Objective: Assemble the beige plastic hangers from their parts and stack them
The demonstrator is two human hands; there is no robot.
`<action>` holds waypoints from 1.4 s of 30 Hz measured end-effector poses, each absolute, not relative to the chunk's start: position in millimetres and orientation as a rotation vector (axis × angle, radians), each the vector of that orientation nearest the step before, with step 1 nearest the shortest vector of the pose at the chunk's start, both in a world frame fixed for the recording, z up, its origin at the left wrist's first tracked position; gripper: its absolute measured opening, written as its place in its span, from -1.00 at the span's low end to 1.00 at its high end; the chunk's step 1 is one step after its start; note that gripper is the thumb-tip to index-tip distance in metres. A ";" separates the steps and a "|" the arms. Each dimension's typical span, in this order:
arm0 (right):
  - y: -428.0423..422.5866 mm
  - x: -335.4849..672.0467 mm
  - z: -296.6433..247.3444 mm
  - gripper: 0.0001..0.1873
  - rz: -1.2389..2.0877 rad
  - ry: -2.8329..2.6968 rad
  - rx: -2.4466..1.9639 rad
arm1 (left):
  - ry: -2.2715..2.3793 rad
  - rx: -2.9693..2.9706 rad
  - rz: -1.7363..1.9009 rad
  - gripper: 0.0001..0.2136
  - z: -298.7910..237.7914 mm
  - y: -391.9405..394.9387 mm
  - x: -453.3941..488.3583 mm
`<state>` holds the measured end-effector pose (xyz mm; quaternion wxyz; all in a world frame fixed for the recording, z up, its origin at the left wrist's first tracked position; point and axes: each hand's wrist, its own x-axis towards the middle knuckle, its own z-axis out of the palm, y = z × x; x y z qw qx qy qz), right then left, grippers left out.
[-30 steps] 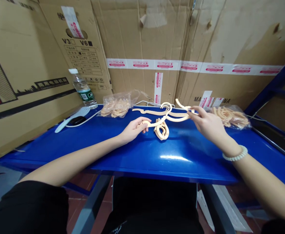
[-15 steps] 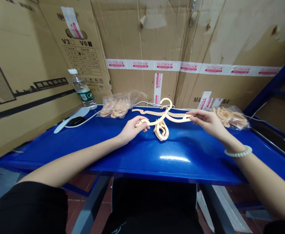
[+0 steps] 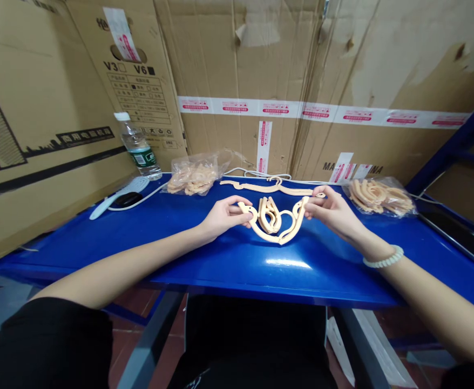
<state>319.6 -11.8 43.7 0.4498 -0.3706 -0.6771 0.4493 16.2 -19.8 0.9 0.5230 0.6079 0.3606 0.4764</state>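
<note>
Folding cream hanger [image 3: 279, 233] bent into a V above the middle of the blue table [image 3: 229, 254], its lowest point towards the near edge; left arm of it pinched in the left hand [image 3: 224, 215], right arm pinched in the right hand [image 3: 329, 208], both hands clenched on their ends; folded hanger [image 3: 270, 214] of the same colour lying on the table inside the V, whether touching it not to be told; flat hanger [image 3: 275, 187] spread out just behind, well clear of the fingers; bead bracelet [image 3: 383, 259] on the right wrist. Farther out: clear bag of hangers [image 3: 191, 175] behind the left hand, second bag of hangers [image 3: 378, 195] just beside the right hand; water bottle [image 3: 136, 145] upright at the far left of the table, white handled tool [image 3: 117, 195] lying near it; dark tablet [image 3: 459, 233] at the right edge; cardboard boxes [image 3: 261, 70] standing as a wall behind the table.
</note>
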 end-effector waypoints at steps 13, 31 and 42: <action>-44.0 296.2 45.7 -0.66 1.084 -2.262 -0.684 | 0.714 1.423 1.126 -0.58 1.1 -28.0 19.8; -40.6 297.2 37.7 -0.59 1.064 -2.218 -0.726 | 0.484 1.518 0.967 -0.55 -0.3 -27.7 15.2; -44.0 293.6 41.8 -0.67 1.019 -2.267 -0.697 | 0.514 1.535 0.956 -0.55 0.1 -29.1 15.3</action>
